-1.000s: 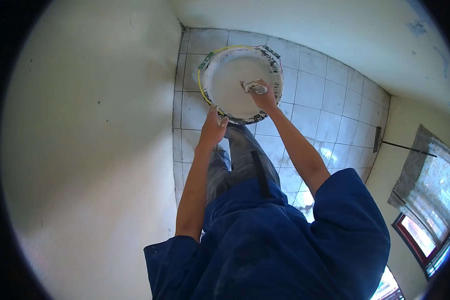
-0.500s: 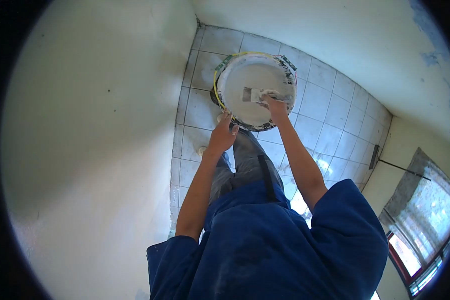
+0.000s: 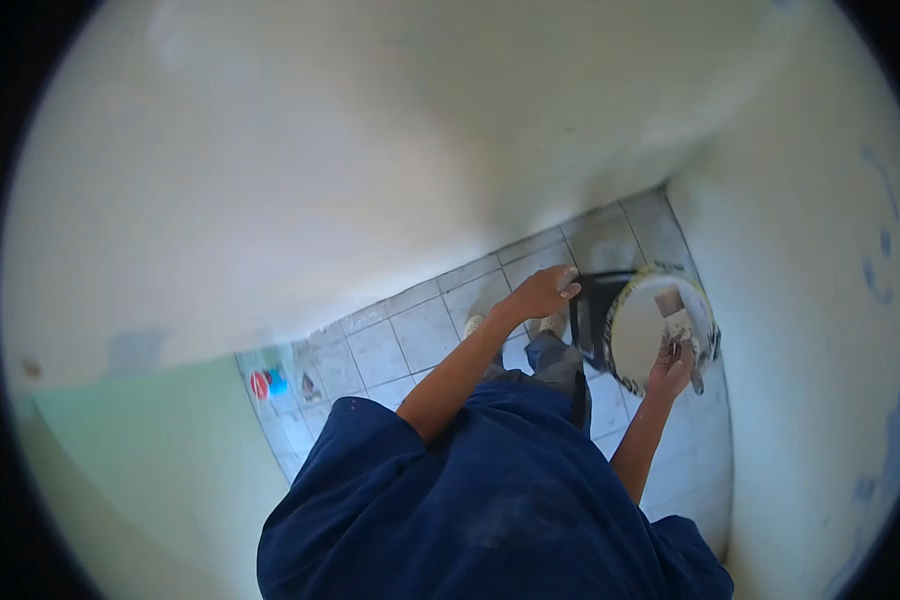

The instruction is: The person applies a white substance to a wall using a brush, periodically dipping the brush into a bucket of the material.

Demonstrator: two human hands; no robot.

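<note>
head view: round white paint-caked bucket [image 3: 638, 335]; right hand [image 3: 672, 368] grip pinching brush [image 3: 676, 322].

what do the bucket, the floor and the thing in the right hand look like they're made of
The bucket looks like plastic, its rim and inside caked with white paint or plaster; the coating hides much of it. The floor looks like glazed ceramic tile, pale squares with dark grout lines. The brush in the right hand is too smeared with white to tell; its handle could be wood or plastic.
</note>
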